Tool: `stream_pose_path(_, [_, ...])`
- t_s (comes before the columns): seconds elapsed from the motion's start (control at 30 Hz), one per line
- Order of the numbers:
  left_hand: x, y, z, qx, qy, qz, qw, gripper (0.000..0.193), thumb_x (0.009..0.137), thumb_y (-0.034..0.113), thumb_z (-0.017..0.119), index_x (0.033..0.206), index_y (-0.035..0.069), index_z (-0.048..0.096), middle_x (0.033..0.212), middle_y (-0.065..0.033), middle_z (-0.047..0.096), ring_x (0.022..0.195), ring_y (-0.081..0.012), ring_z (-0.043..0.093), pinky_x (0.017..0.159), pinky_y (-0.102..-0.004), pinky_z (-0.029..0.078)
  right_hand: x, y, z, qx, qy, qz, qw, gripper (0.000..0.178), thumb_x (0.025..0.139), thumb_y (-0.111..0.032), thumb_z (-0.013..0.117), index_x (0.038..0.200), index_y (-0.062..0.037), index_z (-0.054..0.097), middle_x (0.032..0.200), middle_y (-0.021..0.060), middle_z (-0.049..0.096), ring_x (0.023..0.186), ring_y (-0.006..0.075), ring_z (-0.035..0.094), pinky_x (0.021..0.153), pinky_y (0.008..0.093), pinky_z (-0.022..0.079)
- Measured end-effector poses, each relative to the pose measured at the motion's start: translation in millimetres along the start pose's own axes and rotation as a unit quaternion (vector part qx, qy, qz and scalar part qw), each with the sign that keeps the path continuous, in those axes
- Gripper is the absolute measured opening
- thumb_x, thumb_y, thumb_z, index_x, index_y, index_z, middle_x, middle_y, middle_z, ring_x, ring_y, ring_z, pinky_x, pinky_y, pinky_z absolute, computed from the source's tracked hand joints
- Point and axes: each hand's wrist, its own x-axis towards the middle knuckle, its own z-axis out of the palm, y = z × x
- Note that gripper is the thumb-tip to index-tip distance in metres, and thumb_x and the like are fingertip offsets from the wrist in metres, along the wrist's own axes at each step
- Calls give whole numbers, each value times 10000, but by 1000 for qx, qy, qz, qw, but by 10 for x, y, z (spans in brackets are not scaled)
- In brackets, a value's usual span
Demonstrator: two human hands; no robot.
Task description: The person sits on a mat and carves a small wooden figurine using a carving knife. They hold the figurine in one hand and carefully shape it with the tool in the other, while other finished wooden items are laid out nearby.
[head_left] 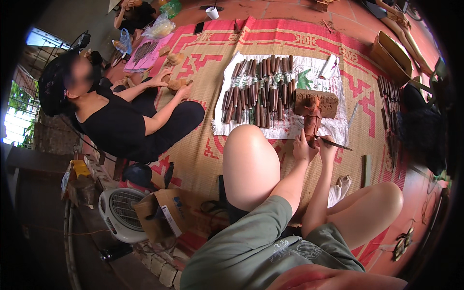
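Note:
A reddish-brown carved wooden figure (312, 120) leans with its upper end on a brown block (329, 107). My left hand (302, 149) is closed around the figure's near end. In my right hand (328, 149) is a slim carving tool (340, 144), its dark handle pointing out to the right and its other end at the wood. The tool's working tip is too small to make out. To the left of the block, several dark-handled carving tools (261, 92) lie in rows on a white cloth (220, 126).
A woven red and tan mat (193, 137) covers the floor. At left a co-worker in black (118, 118) holds a pale wooden piece (175, 85). More tools (390, 116) and a brown basket (390, 59) lie at right. A fan (121, 212) and cardboard box (159, 215) stand near left.

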Motion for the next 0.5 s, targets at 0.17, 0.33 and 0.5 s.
stream_pose_path(0.17, [12,10,-12,-9,-33,-26,999,980,562,326,746,1402,132,279,1168,-170,467,1026,-367,533,786,-464,510,19,-25,-19,-5,16,-26,1000,73,835,9,652,815,43,590,763,53,637,700,101,621,625,227,500])
stream_pose_path(0.33, [20,34,-57,-20,-26,-16,999,963,557,278,741,1395,117,296,1154,-177,470,1011,-380,532,766,-467,518,105,-17,-37,132,31,-33,990,43,846,10,640,833,39,611,822,75,649,722,132,646,673,246,545])
stream_pose_path(0.5, [34,48,-94,-20,-52,-29,998,958,566,293,728,1400,119,291,1158,-173,469,1033,-367,525,776,-466,517,79,-20,20,103,24,-25,994,78,850,0,640,823,61,600,802,89,655,727,116,633,697,248,539])
